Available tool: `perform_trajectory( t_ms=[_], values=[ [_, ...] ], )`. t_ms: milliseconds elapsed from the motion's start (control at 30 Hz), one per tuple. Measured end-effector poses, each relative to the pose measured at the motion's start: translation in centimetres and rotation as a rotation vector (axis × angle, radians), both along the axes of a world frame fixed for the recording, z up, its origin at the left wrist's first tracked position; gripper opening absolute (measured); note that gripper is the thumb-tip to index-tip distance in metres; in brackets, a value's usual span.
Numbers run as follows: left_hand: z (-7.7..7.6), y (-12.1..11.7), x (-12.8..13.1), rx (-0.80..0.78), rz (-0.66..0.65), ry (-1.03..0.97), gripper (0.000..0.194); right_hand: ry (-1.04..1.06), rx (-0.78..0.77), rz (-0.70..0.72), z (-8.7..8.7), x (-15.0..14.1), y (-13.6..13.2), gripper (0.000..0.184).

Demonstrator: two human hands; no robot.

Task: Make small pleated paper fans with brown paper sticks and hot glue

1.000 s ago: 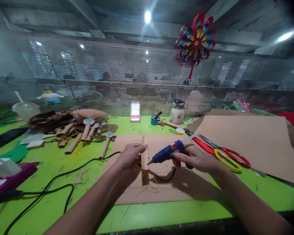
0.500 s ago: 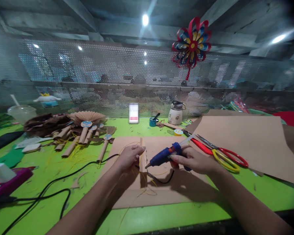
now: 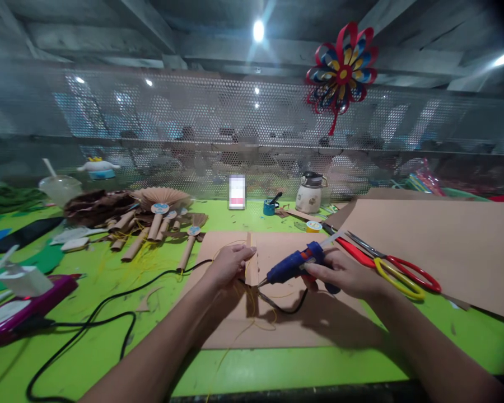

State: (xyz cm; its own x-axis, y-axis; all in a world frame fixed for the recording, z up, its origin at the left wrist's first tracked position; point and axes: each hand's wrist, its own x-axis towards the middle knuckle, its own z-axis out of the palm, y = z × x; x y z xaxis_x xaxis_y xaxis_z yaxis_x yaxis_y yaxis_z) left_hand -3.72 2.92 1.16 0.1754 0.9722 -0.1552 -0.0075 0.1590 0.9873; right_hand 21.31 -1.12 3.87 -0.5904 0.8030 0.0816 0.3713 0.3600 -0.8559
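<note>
My left hand (image 3: 229,264) is closed on a narrow upright strip of brown folded paper (image 3: 251,262) with thin yellow strings hanging from it. My right hand (image 3: 345,273) grips a blue hot glue gun (image 3: 293,267), its nozzle pointing left at the lower part of the strip. Both are over a sheet of brown cardboard (image 3: 277,319) lying on the green table (image 3: 109,352). The gun's black cord (image 3: 109,305) runs off to the left across the table.
Red and yellow scissors (image 3: 388,267) lie right of my right hand beside a large brown sheet (image 3: 437,246). Several brown paper fans with rolled handles (image 3: 151,221) lie at back left. A white kettle-shaped jug (image 3: 311,193), a pink case (image 3: 25,305) and a mesh screen (image 3: 193,129) surround the area.
Only the view has shifted slightly. The hands stay together, with the glue gun's nozzle lower against the strip than a second ago.
</note>
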Motion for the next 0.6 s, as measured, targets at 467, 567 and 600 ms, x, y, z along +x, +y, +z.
perform_trajectory(
  t_ms=[467,567,600],
  values=[
    [-0.19,0.03,0.24,0.072,-0.042,0.007,0.036,0.033,0.008,-0.119,-0.08,-0.54,-0.03,0.048],
    [-0.59,0.20,0.15,0.074,-0.061,0.000,0.039,-0.008,0.026,-0.116,0.01,-0.59,-0.03,0.050],
    [-0.71,0.30,0.07,0.073,-0.063,-0.001,0.039,-0.020,0.022,-0.115,0.07,-0.60,-0.08,0.051]
  ],
)
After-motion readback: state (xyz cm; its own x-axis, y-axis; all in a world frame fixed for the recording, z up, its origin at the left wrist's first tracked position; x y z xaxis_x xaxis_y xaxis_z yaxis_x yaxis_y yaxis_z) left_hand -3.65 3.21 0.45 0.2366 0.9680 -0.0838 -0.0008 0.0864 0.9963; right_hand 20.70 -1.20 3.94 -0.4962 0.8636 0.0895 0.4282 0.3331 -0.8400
